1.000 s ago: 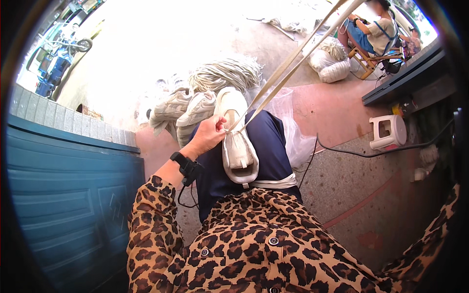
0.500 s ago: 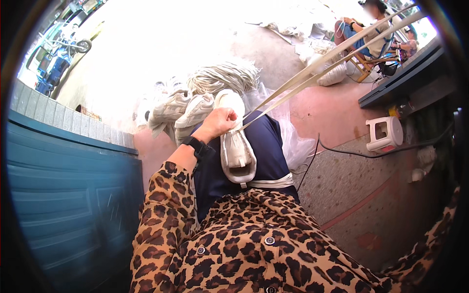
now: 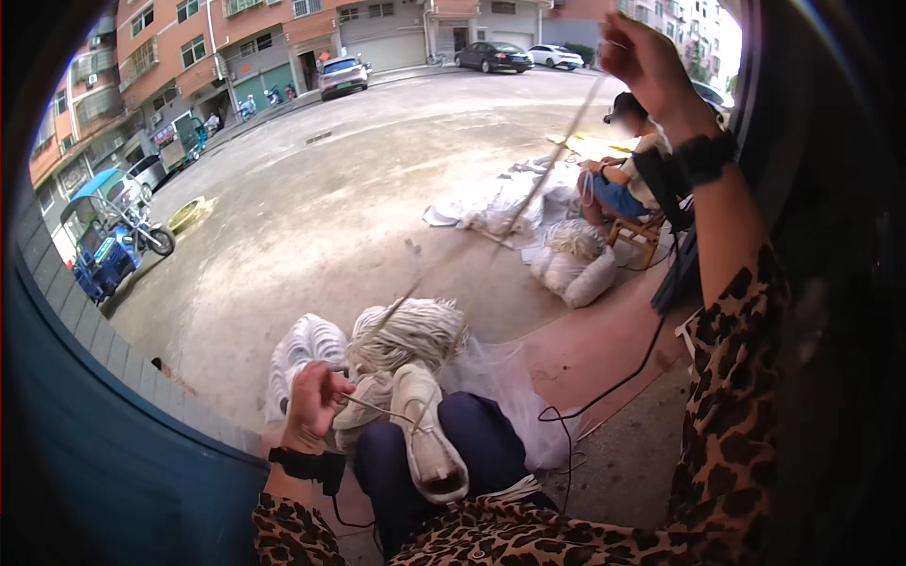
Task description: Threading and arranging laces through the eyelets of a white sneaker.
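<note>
A cream-white sneaker (image 3: 436, 453) rests across my thighs, its heel opening toward me. My left hand (image 3: 316, 404) is closed just left of the toe, pinching a pale shoelace (image 3: 377, 408) that runs to the sneaker's upper. High at the upper right, my right hand (image 3: 646, 66) is raised with fingers closed on a lace. That strand (image 3: 510, 226) stretches down toward the shoes, blurred, and where its lower end meets them is unclear. Another white shoe (image 3: 363, 407) lies beside my left hand, partly covered by it.
Beyond my knees lie a thick bundle of laces (image 3: 411, 332) and a pile of white shoes (image 3: 307, 351). Clear plastic (image 3: 505, 396) and a black cable (image 3: 623, 382) are on the right. A seated person (image 3: 632, 170) works near a stuffed bag (image 3: 574, 269). A blue door (image 3: 142, 424) bounds the left.
My right hand has come into view, raised high with the lace. My left hand has moved left off the sneaker, drawing out a lace. The view has tilted up toward the street.
</note>
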{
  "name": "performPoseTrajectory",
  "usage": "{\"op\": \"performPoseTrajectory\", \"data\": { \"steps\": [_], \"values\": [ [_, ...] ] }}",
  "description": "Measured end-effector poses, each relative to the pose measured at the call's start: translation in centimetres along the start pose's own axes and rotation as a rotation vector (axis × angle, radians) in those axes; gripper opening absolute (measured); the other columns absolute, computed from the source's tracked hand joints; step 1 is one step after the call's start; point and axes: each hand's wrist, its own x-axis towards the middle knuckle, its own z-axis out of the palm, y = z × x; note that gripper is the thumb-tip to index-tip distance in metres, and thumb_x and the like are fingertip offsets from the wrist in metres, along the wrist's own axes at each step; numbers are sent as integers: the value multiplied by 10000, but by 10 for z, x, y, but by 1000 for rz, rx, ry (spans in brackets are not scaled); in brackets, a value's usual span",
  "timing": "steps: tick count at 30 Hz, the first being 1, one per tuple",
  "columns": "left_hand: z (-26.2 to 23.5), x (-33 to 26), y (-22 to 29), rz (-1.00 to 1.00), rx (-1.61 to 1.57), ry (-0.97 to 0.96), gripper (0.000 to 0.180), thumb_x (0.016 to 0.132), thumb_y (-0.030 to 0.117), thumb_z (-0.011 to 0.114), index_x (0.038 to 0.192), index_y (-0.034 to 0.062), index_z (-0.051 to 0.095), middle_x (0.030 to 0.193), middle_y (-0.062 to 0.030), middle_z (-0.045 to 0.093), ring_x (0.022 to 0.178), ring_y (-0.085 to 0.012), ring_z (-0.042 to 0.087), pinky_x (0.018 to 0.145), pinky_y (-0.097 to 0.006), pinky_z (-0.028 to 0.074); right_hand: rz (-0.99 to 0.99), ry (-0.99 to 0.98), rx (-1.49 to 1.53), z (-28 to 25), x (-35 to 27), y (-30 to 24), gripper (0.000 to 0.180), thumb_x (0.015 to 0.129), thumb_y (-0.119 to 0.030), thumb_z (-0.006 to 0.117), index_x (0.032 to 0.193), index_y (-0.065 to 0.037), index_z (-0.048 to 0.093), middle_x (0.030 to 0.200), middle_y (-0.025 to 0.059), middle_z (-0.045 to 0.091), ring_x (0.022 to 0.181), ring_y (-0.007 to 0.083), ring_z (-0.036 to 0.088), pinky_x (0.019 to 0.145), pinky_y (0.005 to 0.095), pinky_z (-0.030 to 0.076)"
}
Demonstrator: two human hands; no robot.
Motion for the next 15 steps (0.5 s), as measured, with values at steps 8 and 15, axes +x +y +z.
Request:
{"op": "performPoseTrajectory", "data": {
  "steps": [8, 15],
  "values": [
    [-412, -254, -20, 97, -615, 1197, 296, 841, 138, 364, 546, 148, 352, 474, 47, 303, 396, -102, 304, 434, -271, 325, 420, 674, -138, -355, -257, 97, 116, 824, -156, 642, 915, -88, 621, 709, -33, 566, 580, 29, 535, 510, 149, 460],
    [-460, -357, 155, 15, 1659, 886, 198, 830, 184, 500, 647, 122, 456, 598, -30, 415, 543, -179, 412, 470, -321, 316, 846, 299, -212, -141, -279, 226, 174, 863, -202, 575, 999, -94, 585, 707, -55, 485, 598, 30, 456, 547, 183, 412]
  ]
}}
